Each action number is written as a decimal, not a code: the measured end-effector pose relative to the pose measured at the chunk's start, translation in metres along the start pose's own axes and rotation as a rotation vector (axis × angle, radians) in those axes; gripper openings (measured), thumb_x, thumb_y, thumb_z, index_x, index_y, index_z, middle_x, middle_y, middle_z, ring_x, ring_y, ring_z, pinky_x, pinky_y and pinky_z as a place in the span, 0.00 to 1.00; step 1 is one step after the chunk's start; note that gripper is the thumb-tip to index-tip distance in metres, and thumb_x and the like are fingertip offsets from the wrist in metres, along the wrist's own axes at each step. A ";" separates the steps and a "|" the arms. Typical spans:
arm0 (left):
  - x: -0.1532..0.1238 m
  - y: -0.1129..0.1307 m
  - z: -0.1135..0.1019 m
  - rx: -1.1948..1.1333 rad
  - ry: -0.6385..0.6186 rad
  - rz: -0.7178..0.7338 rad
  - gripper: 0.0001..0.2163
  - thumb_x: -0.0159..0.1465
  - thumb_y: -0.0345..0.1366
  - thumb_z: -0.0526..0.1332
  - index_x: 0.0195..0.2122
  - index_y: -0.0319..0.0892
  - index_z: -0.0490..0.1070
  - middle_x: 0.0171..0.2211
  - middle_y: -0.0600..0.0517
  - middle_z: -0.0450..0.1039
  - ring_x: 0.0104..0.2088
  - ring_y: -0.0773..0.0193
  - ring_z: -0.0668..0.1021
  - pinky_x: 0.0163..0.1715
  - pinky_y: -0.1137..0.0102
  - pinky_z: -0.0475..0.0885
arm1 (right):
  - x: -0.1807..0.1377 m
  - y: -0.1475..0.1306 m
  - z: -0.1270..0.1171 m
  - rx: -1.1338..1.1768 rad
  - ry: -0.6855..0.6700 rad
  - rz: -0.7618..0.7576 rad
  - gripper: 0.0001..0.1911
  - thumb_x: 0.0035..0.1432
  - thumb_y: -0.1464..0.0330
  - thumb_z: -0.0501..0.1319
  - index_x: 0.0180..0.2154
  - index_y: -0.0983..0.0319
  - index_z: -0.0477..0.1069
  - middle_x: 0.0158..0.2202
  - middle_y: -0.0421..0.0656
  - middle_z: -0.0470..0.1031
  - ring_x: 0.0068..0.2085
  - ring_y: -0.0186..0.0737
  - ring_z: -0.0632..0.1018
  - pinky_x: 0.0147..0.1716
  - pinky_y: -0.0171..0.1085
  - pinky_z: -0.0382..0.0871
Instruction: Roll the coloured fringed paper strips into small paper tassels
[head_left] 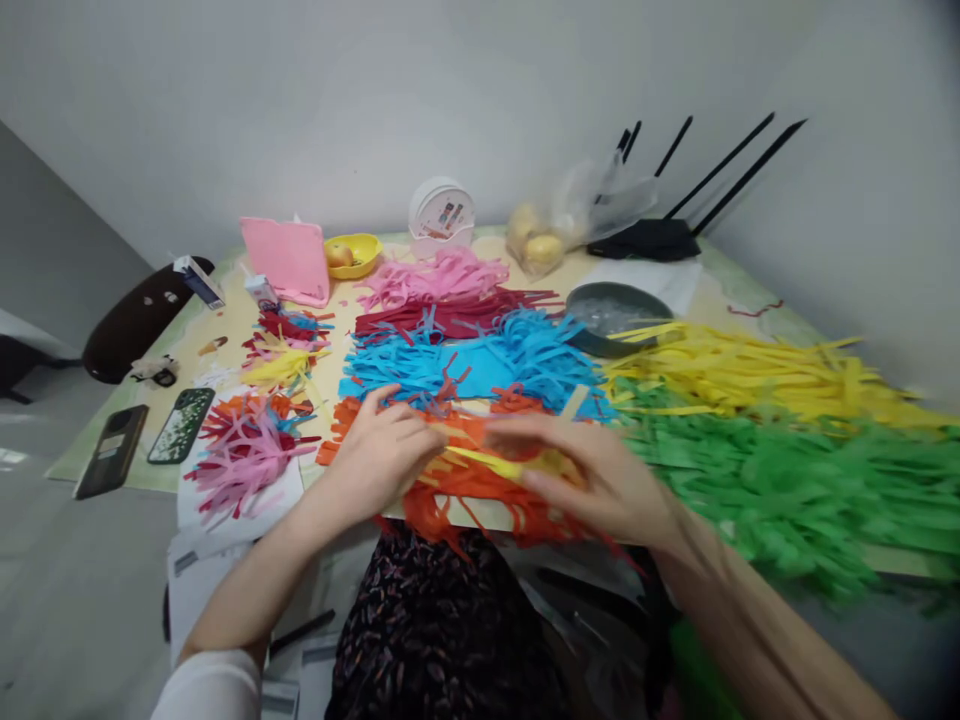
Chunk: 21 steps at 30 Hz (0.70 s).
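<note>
Over the orange fringed strips [465, 480] at the table's near edge, both my hands work close together. A thin yellow strip [484, 461] stretches between them. My left hand [386, 450] has its fingertips pressed together at the left end of this strip, with the index finger raised. My right hand [600, 480] is curved round the other end, the thumb against it; motion blurs its fingers. More yellow shows beneath the right palm. Just beyond lie blue fringed strips [472, 368], then dark red strips [450, 316] and pink strips [442, 275].
Yellow fringe [757, 370] and green fringe [772, 470] spread at right, by a dark round bowl [619, 345]. Mixed-colour tassels [247, 460] and two phones [112, 450] lie left. A pink tablet case [289, 258], yellow fruit bowl [367, 255] and black router [645, 240] stand behind.
</note>
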<state>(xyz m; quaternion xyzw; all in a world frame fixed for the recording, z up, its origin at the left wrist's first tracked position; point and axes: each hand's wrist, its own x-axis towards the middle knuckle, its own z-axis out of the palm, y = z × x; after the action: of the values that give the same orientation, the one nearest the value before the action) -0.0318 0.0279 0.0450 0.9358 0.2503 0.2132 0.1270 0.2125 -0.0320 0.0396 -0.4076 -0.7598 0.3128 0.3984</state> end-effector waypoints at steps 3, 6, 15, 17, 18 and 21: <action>-0.003 -0.001 0.006 0.153 0.117 0.146 0.12 0.69 0.29 0.54 0.47 0.46 0.76 0.39 0.49 0.82 0.44 0.60 0.79 0.63 0.48 0.55 | 0.009 0.011 0.001 0.234 -0.105 0.222 0.15 0.63 0.61 0.60 0.48 0.59 0.76 0.45 0.46 0.82 0.47 0.44 0.81 0.46 0.41 0.75; -0.005 -0.003 0.011 0.214 0.240 0.293 0.13 0.68 0.29 0.56 0.49 0.49 0.75 0.43 0.51 0.82 0.47 0.60 0.79 0.63 0.50 0.56 | 0.017 0.017 0.017 0.556 -0.307 0.302 0.17 0.61 0.55 0.62 0.35 0.63 0.76 0.33 0.44 0.82 0.34 0.38 0.81 0.35 0.36 0.75; -0.004 0.000 0.045 -0.030 0.643 0.123 0.12 0.64 0.24 0.60 0.45 0.46 0.75 0.37 0.53 0.83 0.40 0.63 0.83 0.61 0.53 0.63 | 0.019 -0.007 0.051 0.934 -0.029 0.308 0.16 0.57 0.57 0.67 0.35 0.62 0.68 0.24 0.39 0.79 0.25 0.31 0.76 0.29 0.31 0.69; 0.002 0.004 0.051 -0.164 0.719 0.042 0.12 0.64 0.24 0.60 0.44 0.46 0.76 0.39 0.53 0.83 0.42 0.63 0.83 0.60 0.54 0.65 | 0.024 -0.009 0.051 0.946 0.006 0.234 0.15 0.59 0.57 0.66 0.36 0.61 0.68 0.25 0.39 0.79 0.26 0.33 0.78 0.31 0.33 0.71; 0.005 0.006 0.053 -0.230 0.743 -0.008 0.12 0.64 0.25 0.61 0.45 0.47 0.77 0.41 0.52 0.82 0.44 0.62 0.83 0.60 0.55 0.66 | 0.028 -0.009 0.050 0.929 0.039 0.189 0.14 0.60 0.57 0.65 0.37 0.61 0.69 0.26 0.40 0.79 0.28 0.34 0.79 0.33 0.34 0.72; 0.015 0.008 0.057 -0.480 0.749 -0.207 0.11 0.66 0.30 0.61 0.46 0.48 0.79 0.47 0.50 0.81 0.50 0.59 0.81 0.58 0.59 0.70 | 0.037 -0.009 0.040 0.791 0.140 0.079 0.10 0.64 0.60 0.60 0.40 0.61 0.69 0.31 0.41 0.79 0.34 0.36 0.81 0.39 0.36 0.74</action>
<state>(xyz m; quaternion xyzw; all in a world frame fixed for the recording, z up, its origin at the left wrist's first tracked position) 0.0099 0.0215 0.0034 0.7083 0.3147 0.5752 0.2615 0.1618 -0.0100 0.0401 -0.2720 -0.5357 0.5676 0.5629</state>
